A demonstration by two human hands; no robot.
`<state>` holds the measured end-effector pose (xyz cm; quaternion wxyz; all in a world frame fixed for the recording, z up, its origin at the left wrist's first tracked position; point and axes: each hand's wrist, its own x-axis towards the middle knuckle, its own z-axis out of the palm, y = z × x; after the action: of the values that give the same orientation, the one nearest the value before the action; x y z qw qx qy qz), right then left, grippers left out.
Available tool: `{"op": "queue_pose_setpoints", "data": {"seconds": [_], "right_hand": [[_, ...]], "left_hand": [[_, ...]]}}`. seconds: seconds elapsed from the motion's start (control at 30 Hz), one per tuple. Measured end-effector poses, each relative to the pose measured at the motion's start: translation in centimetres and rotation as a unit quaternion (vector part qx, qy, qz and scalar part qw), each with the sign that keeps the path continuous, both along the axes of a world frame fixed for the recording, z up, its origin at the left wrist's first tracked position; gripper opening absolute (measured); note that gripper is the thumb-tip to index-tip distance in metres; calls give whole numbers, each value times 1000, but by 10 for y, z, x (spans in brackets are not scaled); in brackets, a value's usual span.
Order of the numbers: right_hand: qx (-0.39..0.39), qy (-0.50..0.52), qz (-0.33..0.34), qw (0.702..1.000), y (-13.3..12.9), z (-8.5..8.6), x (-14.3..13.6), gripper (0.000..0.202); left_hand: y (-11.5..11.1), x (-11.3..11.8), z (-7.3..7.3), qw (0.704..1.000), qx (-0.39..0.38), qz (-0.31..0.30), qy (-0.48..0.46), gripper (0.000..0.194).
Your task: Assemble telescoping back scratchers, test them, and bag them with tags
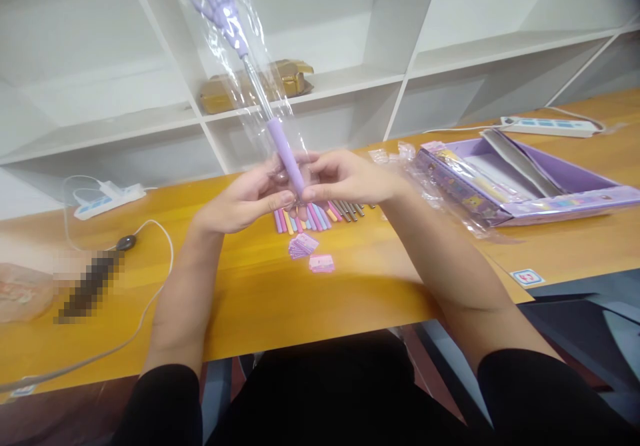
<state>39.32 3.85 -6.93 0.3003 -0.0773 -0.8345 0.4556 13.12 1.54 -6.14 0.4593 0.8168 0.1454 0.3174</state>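
Note:
A purple back scratcher (285,149) with a hand-shaped head and a metal rod sits inside a clear plastic bag (260,39). It is held up, tilted with its head toward the upper left. My left hand (245,199) grips the bag at the handle's lower end. From the other side my right hand (345,176) pinches the same end with thumb and fingers. Below them on the table lie several coloured handles (315,218) in a row and several metal rods (350,210). Nearer me are a fan of purple cards (303,246) and a pink card stack (321,263).
At the right stands an open purple box (570,213) with packets inside, crumpled clear plastic (430,186) beside it. Power strips (550,126) lie at the back, and a white cable (167,259) runs along the left. White shelving (310,99) backs the wooden table (260,306).

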Motion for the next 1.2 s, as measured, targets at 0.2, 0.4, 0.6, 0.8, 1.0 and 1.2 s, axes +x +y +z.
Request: {"op": "queue_pose_setpoints", "data": {"seconds": [0.2, 0.4, 0.6, 0.8, 1.0, 1.2], "right_hand": [[44, -5, -9, 999, 3, -4, 0, 47], [84, -1, -21, 996, -1, -2, -6, 59], [98, 27, 36, 994, -4, -1, -6, 47], [96, -8, 67, 993, -6, 0, 0, 48], [72, -155, 56, 984, -8, 2, -4, 49], [52, -374, 68, 924, -7, -15, -34, 32]], "left_hand": [[-3, 5, 4, 1000, -17, 10, -3, 55], [-2, 7, 2, 999, -4, 42, -6, 52], [3, 6, -2, 1000, -10, 4, -5, 53], [3, -3, 2, 1000, 5, -7, 19, 51], [11, -1, 2, 988, 46, 147, -28, 54], [30, 8, -11, 962, 71, 225, -136, 43]]}}
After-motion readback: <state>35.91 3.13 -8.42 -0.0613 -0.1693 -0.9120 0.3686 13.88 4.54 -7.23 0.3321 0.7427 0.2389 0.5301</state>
